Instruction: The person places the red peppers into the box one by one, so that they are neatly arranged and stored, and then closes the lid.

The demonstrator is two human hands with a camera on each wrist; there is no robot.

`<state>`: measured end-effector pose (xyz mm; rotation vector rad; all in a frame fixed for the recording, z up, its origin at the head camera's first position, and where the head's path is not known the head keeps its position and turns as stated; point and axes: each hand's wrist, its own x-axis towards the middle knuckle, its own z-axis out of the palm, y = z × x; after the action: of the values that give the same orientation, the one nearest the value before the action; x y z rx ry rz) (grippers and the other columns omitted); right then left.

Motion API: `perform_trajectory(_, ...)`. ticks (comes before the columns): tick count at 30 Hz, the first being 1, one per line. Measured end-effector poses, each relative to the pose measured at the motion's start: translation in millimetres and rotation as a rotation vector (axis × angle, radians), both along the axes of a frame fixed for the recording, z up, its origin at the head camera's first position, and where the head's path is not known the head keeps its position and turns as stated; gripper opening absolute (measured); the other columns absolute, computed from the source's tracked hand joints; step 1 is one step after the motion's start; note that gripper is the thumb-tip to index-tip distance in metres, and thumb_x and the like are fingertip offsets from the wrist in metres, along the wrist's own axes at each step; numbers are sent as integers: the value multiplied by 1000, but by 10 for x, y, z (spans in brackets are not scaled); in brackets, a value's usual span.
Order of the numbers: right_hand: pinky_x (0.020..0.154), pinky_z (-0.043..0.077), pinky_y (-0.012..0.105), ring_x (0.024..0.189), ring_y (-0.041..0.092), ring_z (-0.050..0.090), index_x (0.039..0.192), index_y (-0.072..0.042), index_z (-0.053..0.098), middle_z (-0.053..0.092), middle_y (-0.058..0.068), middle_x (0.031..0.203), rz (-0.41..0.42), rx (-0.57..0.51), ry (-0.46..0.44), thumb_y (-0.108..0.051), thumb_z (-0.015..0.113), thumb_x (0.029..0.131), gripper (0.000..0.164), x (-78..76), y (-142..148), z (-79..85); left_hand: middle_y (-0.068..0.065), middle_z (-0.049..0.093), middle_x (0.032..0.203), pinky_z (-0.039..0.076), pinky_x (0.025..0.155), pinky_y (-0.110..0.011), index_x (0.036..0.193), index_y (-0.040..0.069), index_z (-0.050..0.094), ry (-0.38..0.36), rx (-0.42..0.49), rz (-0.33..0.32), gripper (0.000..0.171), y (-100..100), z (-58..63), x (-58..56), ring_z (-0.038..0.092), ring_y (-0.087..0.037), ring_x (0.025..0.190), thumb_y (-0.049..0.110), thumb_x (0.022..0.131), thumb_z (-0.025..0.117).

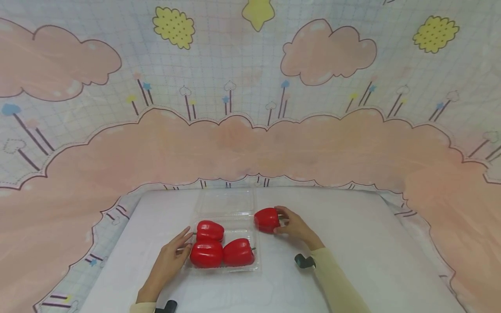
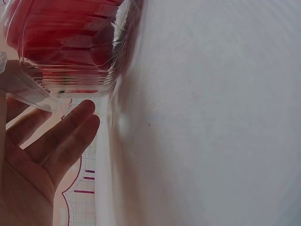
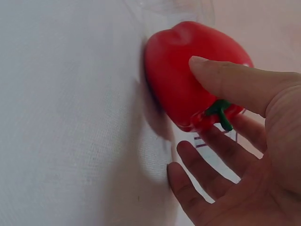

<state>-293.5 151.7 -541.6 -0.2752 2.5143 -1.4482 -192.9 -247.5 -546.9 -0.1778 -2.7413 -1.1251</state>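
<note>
My right hand point(image 1: 295, 225) holds a red bell pepper point(image 1: 267, 220) by its stem end, close to the table right of a clear plastic clamshell box point(image 1: 256, 261). In the right wrist view, the thumb point(image 3: 225, 77) lies along the pepper's side and its green stem point(image 3: 220, 112) points toward the palm. Inside the box's near half sit three more red peppers: one at the back left point(image 1: 210, 231), one at the front left point(image 1: 206, 254) and one at the front right point(image 1: 238, 252). My left hand point(image 1: 172, 256) is at the box's left edge, its fingers point(image 2: 70, 127) extended beside the rim.
The box's transparent lid point(image 1: 225, 203) lies folded back, flat on the white table point(image 1: 352, 243). A printed cloth point(image 1: 250, 148) with clouds hangs behind the table and down its sides. Dark wrist-camera pieces point(image 1: 304, 261) sit at both wrists.
</note>
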Motion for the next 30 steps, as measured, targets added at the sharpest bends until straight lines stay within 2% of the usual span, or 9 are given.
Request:
perform_trajectory(8,104,53,50,132,35,51,143,-19,47,53,9,143,-35,-17,-25,-14,81,79,73,26,14,30,-12,48,151,62,82,-33,137,8,58,7,-3,-8,44,-1,1,10,70,-33,109,10,93,63)
perform_trajectory(13,102,53,51,130,36,53,143,-20,47,53,10,143,-56,-49,-6,-12,78,82,69,55,40,74,-12,48,151,62,82,-32,137,9,58,9,3,-5,44,0,14,11,70,-34,108,10,93,63)
perform_trajectory(22,100,55,51,131,36,51,143,-25,47,51,8,144,-103,-30,12,-17,78,82,69,122,56,145,-12,48,151,62,82,-32,137,9,58,17,-3,-9,45,-10,4,10,70,-34,108,10,93,64)
perform_trajectory(30,99,56,47,129,34,52,143,-23,47,50,9,145,-127,-25,31,-17,78,82,68,165,45,239,-13,48,151,62,81,-32,137,7,58,20,3,-14,44,-9,8,14,70,-34,108,10,93,64)
